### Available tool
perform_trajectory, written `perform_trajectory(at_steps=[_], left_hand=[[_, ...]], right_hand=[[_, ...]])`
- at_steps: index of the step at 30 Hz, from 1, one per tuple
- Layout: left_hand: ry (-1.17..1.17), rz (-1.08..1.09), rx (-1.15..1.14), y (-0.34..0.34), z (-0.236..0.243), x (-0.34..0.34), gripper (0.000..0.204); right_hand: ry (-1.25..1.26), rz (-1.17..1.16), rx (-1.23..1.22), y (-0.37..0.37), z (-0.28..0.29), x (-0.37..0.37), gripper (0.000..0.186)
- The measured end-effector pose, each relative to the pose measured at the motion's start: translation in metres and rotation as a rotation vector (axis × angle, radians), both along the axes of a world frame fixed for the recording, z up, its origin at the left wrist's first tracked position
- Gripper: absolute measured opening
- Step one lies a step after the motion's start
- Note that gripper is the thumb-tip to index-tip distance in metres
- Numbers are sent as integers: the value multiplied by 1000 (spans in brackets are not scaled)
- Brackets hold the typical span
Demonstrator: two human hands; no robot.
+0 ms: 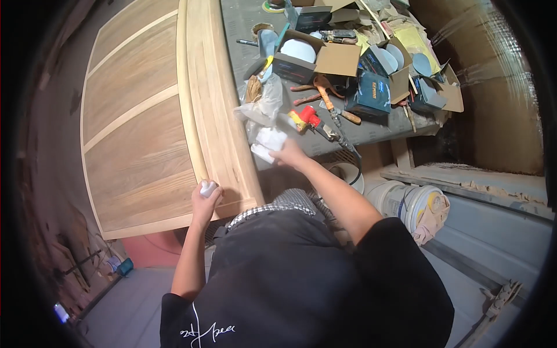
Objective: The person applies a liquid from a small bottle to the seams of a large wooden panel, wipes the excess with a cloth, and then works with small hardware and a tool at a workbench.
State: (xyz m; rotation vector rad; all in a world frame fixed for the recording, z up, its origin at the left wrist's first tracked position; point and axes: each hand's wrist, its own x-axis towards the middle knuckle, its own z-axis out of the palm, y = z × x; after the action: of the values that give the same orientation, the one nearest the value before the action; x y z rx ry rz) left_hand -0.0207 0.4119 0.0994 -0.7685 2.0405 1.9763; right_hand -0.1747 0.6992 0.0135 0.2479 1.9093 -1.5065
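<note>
Wooden panel (136,122) at left, along the desk's (371,133) left side; what bears it is hidden. Looks assembled, judging by eye: rails and infill boards in place, wood apparently bare. How much is left, can't tell from this view. Left hand (206,204) at panel's near edge, fingers curled round a white wad (208,187); can't tell if the wad touches wood. Right hand (292,155) just past panel's right edge, fingers gripping white pieces (270,141) near the desk's near edge. Hands well apart. Plastic bag (269,95) beyond the right hand, red-and-yellow tool (307,118) nearer the desk's near edge, dark blue box (371,94) further right. White bucket (400,200) below that edge. Room to move: widest leftward over the panel face; tight rightward, with bag, tool and box crowding.
</note>
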Motion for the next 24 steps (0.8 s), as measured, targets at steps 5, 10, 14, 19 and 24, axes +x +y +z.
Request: perform_trajectory(at_steps=[5, 10, 14, 19, 24], left_hand=[[0, 14, 96, 33, 16, -9, 16], [30, -16, 66, 52, 14, -19, 23], [81, -103, 47, 51, 26, -45, 21], [191, -279, -123, 64, 54, -85, 11], [238, -417, -332, 91, 79, -110, 28]], right_hand=[[500, -177, 417, 4, -25, -9, 58], [734, -206, 360, 74, 23, 25, 38], [788, -300, 861, 156, 34, -13, 27], [675, 15, 1097, 207, 5, -68, 23], [617, 317, 1260, 201, 6, -79, 26]])
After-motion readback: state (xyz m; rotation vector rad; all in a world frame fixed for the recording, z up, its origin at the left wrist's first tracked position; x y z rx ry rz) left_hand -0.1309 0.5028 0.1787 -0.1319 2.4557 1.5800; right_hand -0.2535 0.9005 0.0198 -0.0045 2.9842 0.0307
